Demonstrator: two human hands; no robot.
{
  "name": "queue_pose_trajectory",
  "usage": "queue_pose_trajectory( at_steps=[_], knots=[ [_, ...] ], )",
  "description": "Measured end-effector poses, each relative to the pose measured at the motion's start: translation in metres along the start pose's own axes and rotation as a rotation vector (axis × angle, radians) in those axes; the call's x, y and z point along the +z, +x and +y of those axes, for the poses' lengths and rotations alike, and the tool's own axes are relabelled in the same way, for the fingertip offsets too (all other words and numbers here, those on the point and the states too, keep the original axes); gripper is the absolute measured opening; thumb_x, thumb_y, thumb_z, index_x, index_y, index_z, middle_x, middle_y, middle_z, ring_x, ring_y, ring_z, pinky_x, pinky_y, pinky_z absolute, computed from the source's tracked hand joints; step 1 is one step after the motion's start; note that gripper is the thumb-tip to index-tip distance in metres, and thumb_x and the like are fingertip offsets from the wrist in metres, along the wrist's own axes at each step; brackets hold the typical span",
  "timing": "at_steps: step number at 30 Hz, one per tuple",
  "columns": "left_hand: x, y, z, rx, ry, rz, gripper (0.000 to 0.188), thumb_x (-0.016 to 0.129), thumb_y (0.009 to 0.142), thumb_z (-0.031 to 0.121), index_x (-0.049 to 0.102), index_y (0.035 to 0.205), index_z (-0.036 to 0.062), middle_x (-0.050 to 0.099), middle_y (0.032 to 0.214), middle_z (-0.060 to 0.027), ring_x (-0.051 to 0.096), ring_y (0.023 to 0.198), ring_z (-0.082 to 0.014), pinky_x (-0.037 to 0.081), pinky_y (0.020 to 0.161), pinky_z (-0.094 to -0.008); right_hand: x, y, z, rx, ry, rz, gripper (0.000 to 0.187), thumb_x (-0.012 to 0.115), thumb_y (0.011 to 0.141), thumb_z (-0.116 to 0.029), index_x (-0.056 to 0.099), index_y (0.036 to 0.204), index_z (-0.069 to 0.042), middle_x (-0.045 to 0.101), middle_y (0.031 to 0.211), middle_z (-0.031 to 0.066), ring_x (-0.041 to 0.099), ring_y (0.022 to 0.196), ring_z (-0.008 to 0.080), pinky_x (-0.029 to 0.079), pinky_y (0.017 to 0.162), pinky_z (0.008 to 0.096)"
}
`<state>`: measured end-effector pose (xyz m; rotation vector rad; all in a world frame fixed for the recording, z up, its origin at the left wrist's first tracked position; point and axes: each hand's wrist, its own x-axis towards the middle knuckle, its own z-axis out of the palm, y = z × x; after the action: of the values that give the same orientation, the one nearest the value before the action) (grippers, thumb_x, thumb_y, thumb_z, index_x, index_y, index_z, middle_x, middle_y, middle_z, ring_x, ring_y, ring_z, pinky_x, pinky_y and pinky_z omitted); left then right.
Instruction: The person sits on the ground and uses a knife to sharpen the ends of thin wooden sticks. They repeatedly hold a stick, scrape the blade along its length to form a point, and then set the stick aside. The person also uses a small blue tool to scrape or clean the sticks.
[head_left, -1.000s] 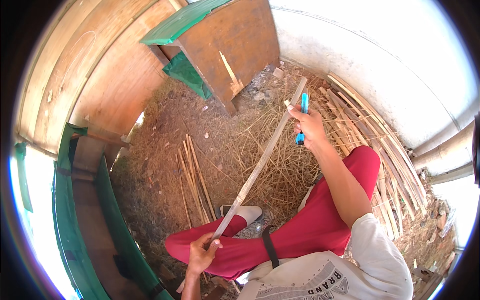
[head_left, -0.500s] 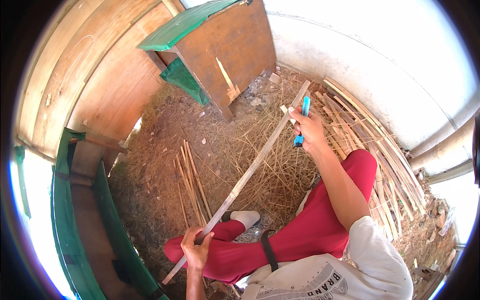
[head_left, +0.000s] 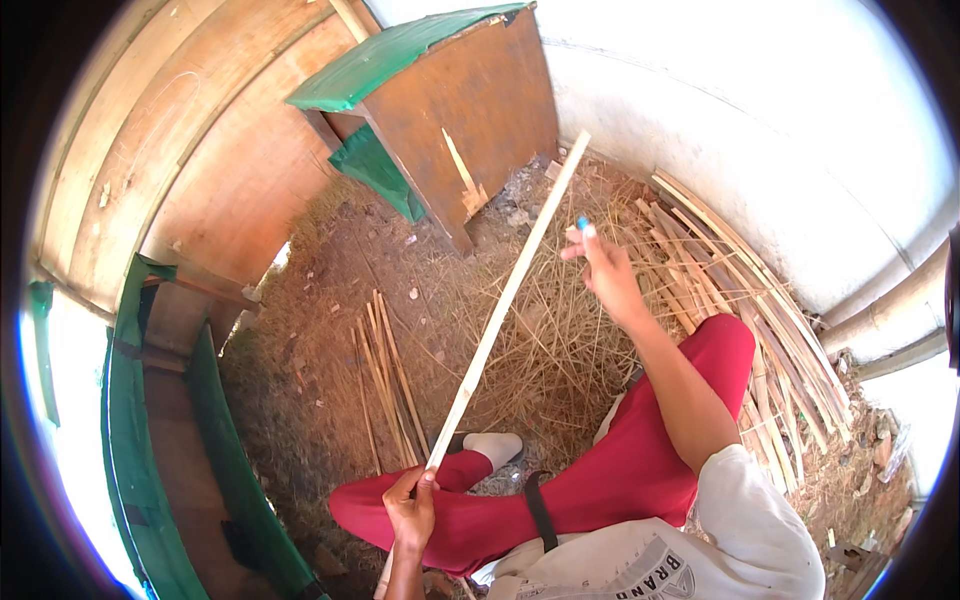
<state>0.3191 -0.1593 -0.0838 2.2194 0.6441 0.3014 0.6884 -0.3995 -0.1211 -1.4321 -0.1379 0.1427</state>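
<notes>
A long pale bamboo strip (head_left: 508, 290) slants up and away from my left hand (head_left: 410, 512), whose fingers are closed round its lower part above my left thigh. Its far end rises free in front of the brown box. Just right of the strip, and apart from it, is my right hand (head_left: 612, 278). A small bit of the blue utility knife (head_left: 583, 223) shows at its fingertips; the hand hides the rest. Some fingers of that hand stretch toward the strip.
Dry shavings (head_left: 545, 345) cover the ground before me. Several split strips (head_left: 745, 290) are piled at the right by the white wall, and a few thin sticks (head_left: 385, 370) lie left. A brown box with a green cover (head_left: 470, 120) stands ahead; a green-edged trough (head_left: 190, 440) is at left.
My right hand has come off the strip, and the knife has turned mostly out of sight. The strip has rolled to a paler face and stands steeper; my left hand has shifted slightly right.
</notes>
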Motion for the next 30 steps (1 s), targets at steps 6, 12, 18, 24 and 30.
queue_pose_trajectory(
  at_steps=[6,12,18,24,30],
  knots=[
    [0.006,0.004,0.013,-0.439,-0.546,-0.166,0.032,0.063,0.103,0.022,0.071,0.103,-0.008,0.058,0.065,-0.0043,0.046,0.048,-0.007,0.033,0.042,-0.0232,0.031,-0.035,-0.003,-0.4,-0.492,-0.297,0.039,0.06,0.102,-0.035,0.074,0.112,-0.001,0.072,0.079,0.0123,0.067,0.061,0.0209,0.052,0.054,0.0378],
    [0.013,0.012,0.022,-0.651,-0.753,-0.28,0.034,0.059,0.105,0.023,0.069,0.106,-0.0097,0.053,0.062,-0.0022,0.041,0.045,-0.0072,0.028,0.04,-0.0227,0.048,-0.057,0.013,-0.564,-0.705,-0.406,0.037,0.067,0.095,-0.036,0.076,0.108,-0.002,0.072,0.077,0.0145,0.068,0.06,0.0297,0.053,0.053,0.0417],
    [0.015,0.011,0.022,-0.741,-0.902,-0.421,0.037,0.053,0.107,0.024,0.067,0.105,-0.01,0.047,0.058,0.0006,0.036,0.043,-0.0062,0.024,0.04,-0.0223,0.05,-0.059,0.021,-0.628,-0.778,-0.433,0.042,0.069,0.094,-0.042,0.078,0.107,-0.003,0.076,0.09,0.0118,0.067,0.056,0.0255,0.052,0.049,0.0371],
    [0.012,0.0,0.023,-0.756,-0.933,-0.46,0.037,0.053,0.107,0.023,0.064,0.097,-0.0101,0.041,0.057,0.0015,0.033,0.042,-0.006,0.022,0.038,-0.0231,0.045,-0.053,0.022,-0.515,-0.876,-0.401,0.039,0.068,0.093,-0.043,0.079,0.109,-0.009,0.071,0.07,0.0116,0.067,0.058,0.0277,0.05,0.049,0.0406],
    [0.004,-0.022,0.027,-0.74,-0.829,-0.43,0.037,0.051,0.108,0.022,0.062,0.095,-0.011,0.039,0.056,0.0012,0.033,0.042,-0.0063,0.021,0.036,-0.0236,0.039,-0.038,0.024,-0.484,-0.919,-0.371,0.037,0.068,0.092,-0.044,0.08,0.108,-0.013,0.067,0.061,0.0118,0.066,0.057,0.0286,0.05,0.049,0.0423]
  ],
)
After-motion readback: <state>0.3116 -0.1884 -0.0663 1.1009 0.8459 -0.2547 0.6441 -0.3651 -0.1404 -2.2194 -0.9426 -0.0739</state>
